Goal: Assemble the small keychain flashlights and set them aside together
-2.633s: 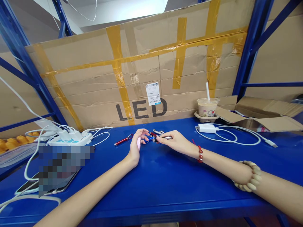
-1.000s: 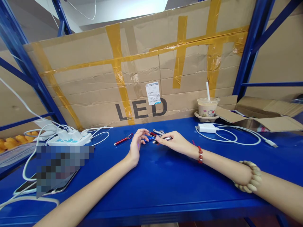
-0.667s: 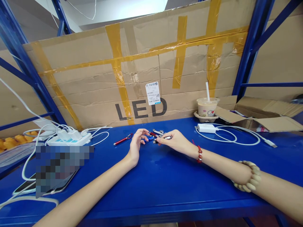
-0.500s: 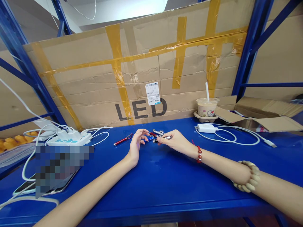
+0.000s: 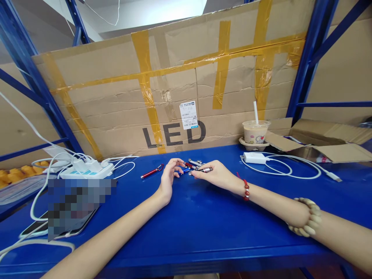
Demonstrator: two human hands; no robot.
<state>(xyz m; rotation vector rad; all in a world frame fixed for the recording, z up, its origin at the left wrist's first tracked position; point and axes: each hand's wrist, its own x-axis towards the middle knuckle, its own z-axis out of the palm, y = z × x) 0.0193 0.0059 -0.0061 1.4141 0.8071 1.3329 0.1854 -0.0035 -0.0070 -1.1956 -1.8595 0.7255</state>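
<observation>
The right hand (image 5: pixel 217 173) has its grip closed on a small dark torch (image 5: pixel 207 170), which has writing on its side and lies sideways under the thumb. Just past the grip, a little heap of small things lies on the blue shelf (image 5: pixel 203 221): a dark red tube (image 5: pixel 188 165) and some silver bits (image 5: pixel 194 162), too small to tell what they are. Just left of the grip is a blue tube (image 5: pixel 185 170), close to the left hand's fingertips. The left hand (image 5: pixel 167 179) has its grip apart, with bent fingers, standing on its side like a little wall. Farther left of the grip lies a red torch (image 5: pixel 151 172) with a clip on its end. Well to the right of the grip are a white charger (image 5: pixel 255 157) with a looped cable and, behind it, a drink cup (image 5: pixel 253 134) with a white straw. Far left of the grip sits a white power strip (image 5: pixel 87 172) full of plugs. Behind everything stands big taped cardboard (image 5: pixel 174 93) that says LED.
</observation>
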